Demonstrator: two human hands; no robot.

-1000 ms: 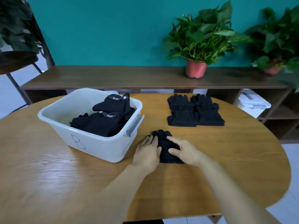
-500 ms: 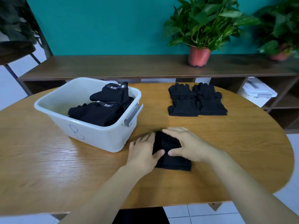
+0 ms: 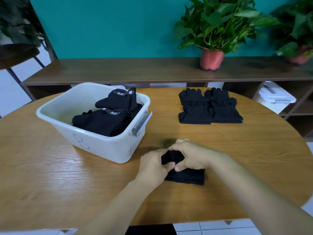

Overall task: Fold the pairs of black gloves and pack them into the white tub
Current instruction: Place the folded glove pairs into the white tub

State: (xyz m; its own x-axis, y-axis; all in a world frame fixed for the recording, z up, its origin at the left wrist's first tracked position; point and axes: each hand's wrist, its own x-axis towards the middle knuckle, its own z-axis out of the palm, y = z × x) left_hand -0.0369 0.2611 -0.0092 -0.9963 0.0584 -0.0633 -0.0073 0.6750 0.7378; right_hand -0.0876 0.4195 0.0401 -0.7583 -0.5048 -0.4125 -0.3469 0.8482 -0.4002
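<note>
Black glove pair (image 3: 186, 177): soft knit, folded, lower centre.
Left hand (image 3: 152, 165): curled, pinching it.
Right hand (image 3: 193, 156): curled, pinching it.
White tub (image 3: 105, 148): smooth plastic, rectangular.
Surface (image 3: 50, 175): oval woodgrain.

Left hand (image 3: 155, 164); right hand (image 3: 191, 156) — around gloves (image 3: 188, 177)

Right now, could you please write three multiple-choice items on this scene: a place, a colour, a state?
1. Where do the flat gloves lie? A in a drawer; B on the table, right of the white tub; C on a chair.
2. The wall is: A teal; B yellow; C grey.
3. The left hand and right hand: A rest open; B grip the folded pair; C hang away.
Key: 1 B, beside the tub; 2 A, teal behind the plants; 3 B, both curl round it.
</note>
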